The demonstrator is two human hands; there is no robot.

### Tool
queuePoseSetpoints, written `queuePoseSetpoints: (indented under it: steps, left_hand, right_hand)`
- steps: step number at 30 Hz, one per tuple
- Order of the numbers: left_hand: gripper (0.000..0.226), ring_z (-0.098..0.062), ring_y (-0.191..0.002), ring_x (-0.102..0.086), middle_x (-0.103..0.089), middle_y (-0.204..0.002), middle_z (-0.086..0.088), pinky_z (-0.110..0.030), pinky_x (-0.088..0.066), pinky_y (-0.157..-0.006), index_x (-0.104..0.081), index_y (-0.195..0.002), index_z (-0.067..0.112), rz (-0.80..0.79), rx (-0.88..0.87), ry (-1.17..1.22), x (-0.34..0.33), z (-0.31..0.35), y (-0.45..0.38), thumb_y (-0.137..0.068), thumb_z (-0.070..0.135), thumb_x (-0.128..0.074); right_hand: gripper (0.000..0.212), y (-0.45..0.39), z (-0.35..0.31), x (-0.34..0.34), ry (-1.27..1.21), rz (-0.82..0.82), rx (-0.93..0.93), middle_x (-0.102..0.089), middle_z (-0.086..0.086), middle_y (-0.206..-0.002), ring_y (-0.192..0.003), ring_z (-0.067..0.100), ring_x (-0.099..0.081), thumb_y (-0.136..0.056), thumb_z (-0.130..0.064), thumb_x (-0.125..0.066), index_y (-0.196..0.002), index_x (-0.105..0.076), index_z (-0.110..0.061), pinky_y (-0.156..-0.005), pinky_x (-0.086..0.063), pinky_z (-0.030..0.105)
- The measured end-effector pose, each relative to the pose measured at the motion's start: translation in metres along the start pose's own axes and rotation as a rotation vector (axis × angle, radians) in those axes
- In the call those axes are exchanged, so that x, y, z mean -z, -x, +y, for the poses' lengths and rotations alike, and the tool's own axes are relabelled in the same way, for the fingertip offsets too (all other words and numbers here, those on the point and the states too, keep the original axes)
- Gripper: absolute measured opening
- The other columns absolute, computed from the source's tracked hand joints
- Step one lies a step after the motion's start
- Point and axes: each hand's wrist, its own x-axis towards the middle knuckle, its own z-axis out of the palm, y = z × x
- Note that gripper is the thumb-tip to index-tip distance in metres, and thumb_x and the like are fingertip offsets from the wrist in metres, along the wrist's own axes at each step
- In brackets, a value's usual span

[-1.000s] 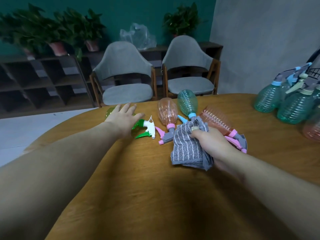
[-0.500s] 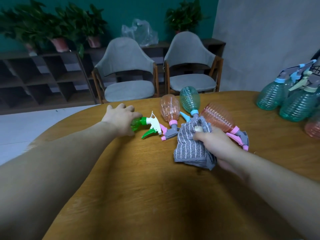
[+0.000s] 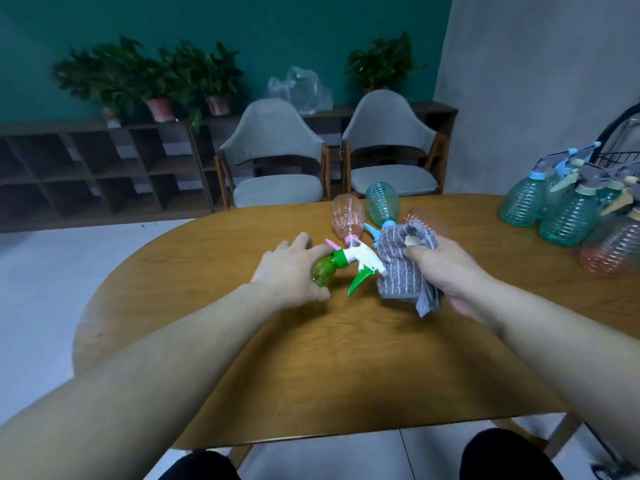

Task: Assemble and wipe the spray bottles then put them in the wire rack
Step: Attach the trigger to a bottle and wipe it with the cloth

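Beyond your oval wooden table (image 3: pixel 311 358): two grey upholstered chairs (image 3: pixel 273 157), dark open-cubby shelving (image 3: pixel 86 168), potted green plants (image 3: pixel 152 77), crumpled clear plastic bag (image 3: pixel 299 90), teal wall (image 3: pixel 242 29).
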Motion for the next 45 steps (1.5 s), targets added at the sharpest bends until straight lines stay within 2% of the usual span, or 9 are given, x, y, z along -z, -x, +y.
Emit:
queuePoseSetpoints:
  steps: [7, 14, 18, 20, 26, 32, 35, 39, 45]
  left_hand:
    - [0.09, -0.032, -0.13, -0.047, -0.043, -0.149, 0.0, -0.05, -0.048, -0.101, -0.031, -0.154, 0.037, -0.059, -0.046, 0.048, -0.008, 0.042, 0.036, -0.078, 0.056, -0.075]
    - [0.086, -0.032, -0.126, -0.049, -0.048, -0.143, -0.001, -0.053, -0.051, -0.097, -0.04, -0.147, 0.032, -0.076, -0.017, 0.14, -0.015, 0.06, 0.047, -0.073, 0.056, -0.077]
    - [0.093, -0.034, -0.138, -0.045, -0.041, -0.158, -0.004, -0.055, -0.047, -0.106, -0.037, -0.152, 0.038, -0.065, 0.043, 0.212, -0.016, 0.059, 0.042, -0.072, 0.065, -0.079]
    - [0.092, -0.031, -0.143, -0.043, -0.042, -0.158, -0.003, -0.053, -0.047, -0.107, -0.039, -0.15, 0.04, -0.055, 0.036, 0.233, -0.018, 0.058, 0.04, -0.072, 0.067, -0.078]
    - [0.073, -0.022, -0.114, -0.06, -0.061, -0.127, 0.004, -0.042, -0.055, -0.091, -0.054, -0.137, 0.037, -0.019, 0.041, 0.3, -0.02, 0.052, 0.034, -0.072, 0.061, -0.077]
    - [0.074, -0.021, -0.112, -0.062, -0.062, -0.129, 0.007, -0.042, -0.056, -0.092, -0.055, -0.138, 0.036, -0.061, 0.024, 0.302, -0.017, 0.053, 0.028, -0.072, 0.06, -0.077]
    - [0.073, -0.018, -0.108, -0.063, -0.066, -0.124, 0.009, -0.039, -0.056, -0.091, -0.057, -0.138, 0.035, -0.081, 0.017, 0.323, -0.015, 0.053, 0.028, -0.073, 0.059, -0.079]
    - [0.072, -0.017, -0.109, -0.064, -0.068, -0.126, 0.008, -0.034, -0.055, -0.09, -0.057, -0.139, 0.034, -0.078, 0.004, 0.332, -0.015, 0.051, 0.027, -0.074, 0.054, -0.079]
    - [0.074, -0.02, -0.117, -0.061, -0.061, -0.134, 0.007, -0.04, -0.054, -0.095, -0.055, -0.141, 0.035, -0.041, 0.002, 0.336, -0.017, 0.049, 0.027, -0.074, 0.058, -0.076]
  right_hand:
    - [0.011, 0.017, -0.008, 0.002, -0.02, 0.027, 0.058, -0.071, 0.002, -0.099, -0.085, 0.015, -0.066, -0.098, -0.02, -0.054, -0.092, -0.063, -0.024, -0.069, -0.05, 0.026]
    - [0.022, 0.031, -0.004, -0.005, 0.441, -0.107, 0.262, -0.058, -0.007, -0.061, -0.059, 0.013, -0.058, -0.102, -0.035, -0.047, -0.09, -0.063, -0.025, -0.054, -0.036, 0.027]
    - [0.042, 0.034, 0.009, 0.0, 0.778, -0.306, 0.437, -0.063, -0.013, -0.127, -0.104, 0.005, -0.063, -0.099, -0.022, -0.048, -0.134, -0.054, -0.044, -0.087, -0.047, 0.016]
    - [0.06, 0.036, 0.012, 0.005, 0.952, -0.409, 0.534, -0.036, -0.012, -0.156, -0.144, 0.001, -0.029, -0.097, -0.015, -0.049, -0.152, -0.034, -0.034, -0.117, -0.023, 0.019]
    - [0.072, 0.043, 0.015, 0.025, 1.197, -0.444, 0.649, -0.012, -0.011, -0.164, -0.148, -0.001, -0.002, -0.093, -0.013, -0.048, -0.157, -0.018, -0.027, -0.116, 0.007, 0.017]
    - [0.072, 0.058, 0.027, 0.024, 1.36, -0.401, 0.68, -0.004, -0.008, -0.165, -0.152, 0.008, 0.006, -0.094, -0.021, -0.046, -0.158, -0.013, -0.028, -0.113, 0.019, 0.022]
    - [0.075, 0.063, 0.035, 0.019, 1.39, -0.436, 0.747, -0.008, -0.006, -0.164, -0.153, 0.015, -0.001, -0.091, -0.023, -0.049, -0.158, -0.016, -0.025, -0.12, 0.009, 0.031]
    - [0.081, 0.059, 0.042, 0.021, 1.484, -0.466, 0.797, -0.056, 0.005, -0.143, -0.135, 0.026, -0.05, -0.061, -0.03, -0.059, -0.141, -0.055, -0.017, -0.11, -0.033, 0.048]
    - [0.071, 0.057, 0.037, 0.024, 1.16, -0.361, 0.721, -0.005, -0.021, -0.158, -0.142, -0.008, 0.011, -0.093, -0.019, -0.047, -0.156, -0.017, -0.03, -0.106, 0.017, 0.005]
